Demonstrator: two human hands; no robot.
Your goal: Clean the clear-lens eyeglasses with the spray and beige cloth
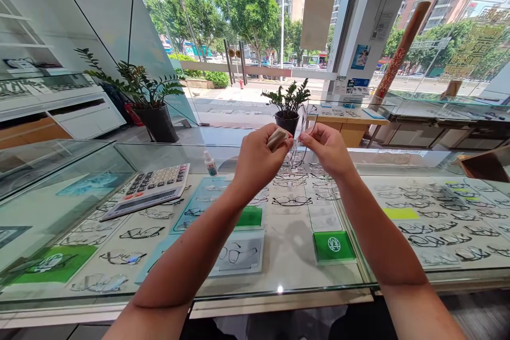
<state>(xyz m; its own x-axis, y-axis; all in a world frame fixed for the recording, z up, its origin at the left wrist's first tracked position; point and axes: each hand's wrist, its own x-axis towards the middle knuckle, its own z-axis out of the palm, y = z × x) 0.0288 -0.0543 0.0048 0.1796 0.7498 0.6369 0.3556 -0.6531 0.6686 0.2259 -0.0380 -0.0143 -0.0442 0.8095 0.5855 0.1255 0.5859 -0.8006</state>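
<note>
Both of my hands are raised over the glass display counter, close together. My left hand is closed around a folded brownish cloth; its fingertips come up to the eyeglasses, and I cannot tell if they grip them. Thin-framed clear eyeglasses stand roughly upright between the hands, pinched by the thumb and fingers of my right hand. Part of the frame is hidden by the fingers and hard to make out against the glasses below.
A large calculator and a small white spray bottle stand on the glass counter at left. Rows of eyeglasses lie inside it, with green cards. Potted plants and a glass shopfront are beyond.
</note>
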